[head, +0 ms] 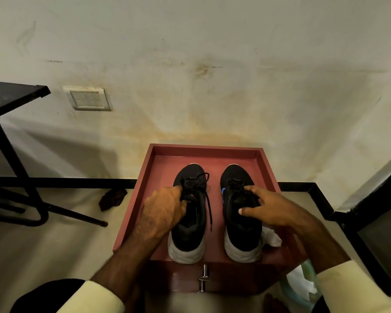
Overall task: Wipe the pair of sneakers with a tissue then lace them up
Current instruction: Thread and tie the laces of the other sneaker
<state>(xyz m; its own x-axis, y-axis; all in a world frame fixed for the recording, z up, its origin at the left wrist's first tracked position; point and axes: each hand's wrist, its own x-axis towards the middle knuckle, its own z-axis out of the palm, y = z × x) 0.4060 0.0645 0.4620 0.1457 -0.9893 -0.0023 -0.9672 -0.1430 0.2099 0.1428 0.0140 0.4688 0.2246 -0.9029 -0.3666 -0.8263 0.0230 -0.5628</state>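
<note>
From the head camera we look down on a reddish-brown cabinet [212,147] whose top has a raised rim like a tray, set against a stained pale wall [212,64]. The pair stands inside that rim, side by side and apart, toes toward the wall and white heels toward us. Our left hand [163,211] grasps the left sneaker [190,233]. Its fingers are curled in at the tongue just below the lacing, with the tips hidden in the shoe. A loose lace [209,211] trails down that shoe's inner side. Our right hand [264,206] lies released on the right sneaker [239,231]. The forefinger is stretched out to the laced part and the thumb lies straight across the opening; it clasps nothing that we can see. A crumpled white tissue [272,239] lies on the cabinet top just beside the right sneaker's heel, partly under our right forearm. Both arms wear cream sleeves [348,288]. A metal handle [203,279] shows on the cabinet's front. To the left stands a black table [9,98], and a switch plate [89,99] sits on the wall near it.
</note>
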